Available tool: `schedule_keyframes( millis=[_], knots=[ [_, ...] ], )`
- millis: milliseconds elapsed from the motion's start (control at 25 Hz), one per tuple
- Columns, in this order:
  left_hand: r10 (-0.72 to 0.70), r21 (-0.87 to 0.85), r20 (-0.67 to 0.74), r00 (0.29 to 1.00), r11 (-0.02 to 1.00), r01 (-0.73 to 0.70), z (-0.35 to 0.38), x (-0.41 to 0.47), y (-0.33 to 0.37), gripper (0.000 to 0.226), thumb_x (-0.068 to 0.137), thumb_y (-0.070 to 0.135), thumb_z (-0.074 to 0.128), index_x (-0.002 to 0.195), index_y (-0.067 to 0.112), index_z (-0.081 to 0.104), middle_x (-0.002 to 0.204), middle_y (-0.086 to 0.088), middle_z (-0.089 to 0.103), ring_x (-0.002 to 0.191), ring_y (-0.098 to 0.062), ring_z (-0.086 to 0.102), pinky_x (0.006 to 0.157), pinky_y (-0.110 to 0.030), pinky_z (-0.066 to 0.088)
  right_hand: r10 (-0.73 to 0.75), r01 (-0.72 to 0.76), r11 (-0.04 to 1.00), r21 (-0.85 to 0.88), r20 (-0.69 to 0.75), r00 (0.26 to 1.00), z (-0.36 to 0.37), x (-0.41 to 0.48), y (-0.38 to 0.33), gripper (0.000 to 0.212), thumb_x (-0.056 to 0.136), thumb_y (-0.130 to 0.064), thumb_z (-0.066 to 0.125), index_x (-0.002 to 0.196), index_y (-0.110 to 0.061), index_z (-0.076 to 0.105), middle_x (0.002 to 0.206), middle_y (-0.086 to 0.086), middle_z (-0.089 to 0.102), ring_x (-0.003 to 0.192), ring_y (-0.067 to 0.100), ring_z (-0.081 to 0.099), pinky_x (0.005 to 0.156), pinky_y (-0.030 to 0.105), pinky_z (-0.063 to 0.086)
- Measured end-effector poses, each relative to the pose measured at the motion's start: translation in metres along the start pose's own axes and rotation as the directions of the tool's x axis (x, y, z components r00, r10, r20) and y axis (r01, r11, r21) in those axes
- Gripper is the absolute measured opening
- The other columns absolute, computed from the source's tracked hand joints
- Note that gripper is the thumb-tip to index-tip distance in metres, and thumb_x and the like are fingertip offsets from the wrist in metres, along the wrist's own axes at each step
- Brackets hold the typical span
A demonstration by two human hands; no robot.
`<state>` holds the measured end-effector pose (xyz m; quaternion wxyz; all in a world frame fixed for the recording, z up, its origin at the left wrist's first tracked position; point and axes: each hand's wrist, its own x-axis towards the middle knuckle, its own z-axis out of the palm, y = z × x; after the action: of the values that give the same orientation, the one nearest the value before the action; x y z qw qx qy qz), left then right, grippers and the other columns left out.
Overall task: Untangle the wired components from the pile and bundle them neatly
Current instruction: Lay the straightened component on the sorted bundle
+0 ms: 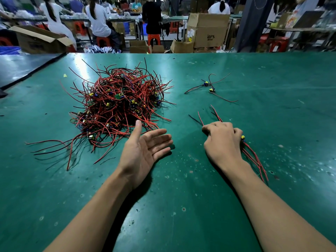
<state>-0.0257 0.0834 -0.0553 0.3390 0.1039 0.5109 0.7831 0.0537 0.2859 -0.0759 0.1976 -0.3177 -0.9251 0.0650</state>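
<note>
A tangled pile of wired components (118, 104), red and black wires with small yellow and blue parts, lies on the green table (254, 124) at centre left. My left hand (145, 151) is just right of the pile's near edge, palm up, fingers straight, holding nothing. My right hand (222, 140) has its fingers curled down over a small bundle of wired components (253, 157); red wire ends stick out beyond the knuckles and trail back beside the wrist. Two loose wired components (209, 87) lie apart at the far right of the pile.
A darker table (18, 70) adjoins on the left. Beyond the far edge stand cardboard boxes (207, 31), red stools (153, 40) and several people working with their backs turned. A small yellow scrap (65, 75) lies left of the pile.
</note>
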Motion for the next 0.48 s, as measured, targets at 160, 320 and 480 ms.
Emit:
schedule_keyframes(
  millis=[160,320,480],
  knots=[
    [0.0,0.003,0.003,1.0,1.0,0.0,-0.001,-0.001,0.0,0.078,0.095,0.064,0.026,0.123,-0.001,0.058,0.117,-0.022,0.067,0.111,-0.031,0.065,0.097,-0.041,0.049,0.23,-0.23,0.973,0.005,-0.048,0.972,-0.005,0.002,0.01,0.048,0.093,-0.029,0.058,0.141,-0.028,0.05,0.148,0.007,0.043,0.137,0.03,0.033,0.11,0.047,0.021],
    [-0.002,0.001,-0.003,1.0,1.0,0.002,0.0,0.0,0.0,0.077,0.095,0.064,0.027,0.121,-0.002,0.058,0.116,-0.024,0.067,0.109,-0.033,0.066,0.094,-0.041,0.051,0.303,-0.303,0.953,-0.021,-0.014,0.953,-0.007,0.004,0.014,0.042,0.098,-0.034,0.052,0.139,-0.024,0.051,0.139,0.01,0.052,0.129,0.035,0.04,0.102,0.047,0.03],
    [-0.004,0.001,0.003,1.0,1.0,0.004,0.0,-0.001,0.0,0.077,0.094,0.064,0.027,0.121,-0.002,0.058,0.115,-0.024,0.068,0.109,-0.033,0.066,0.095,-0.041,0.051,0.31,-0.311,0.95,-0.003,-0.05,0.949,-0.007,0.007,0.018,0.029,0.101,-0.026,0.049,0.128,-0.026,0.061,0.131,0.007,0.056,0.125,0.031,0.041,0.099,0.045,0.03]
  ],
)
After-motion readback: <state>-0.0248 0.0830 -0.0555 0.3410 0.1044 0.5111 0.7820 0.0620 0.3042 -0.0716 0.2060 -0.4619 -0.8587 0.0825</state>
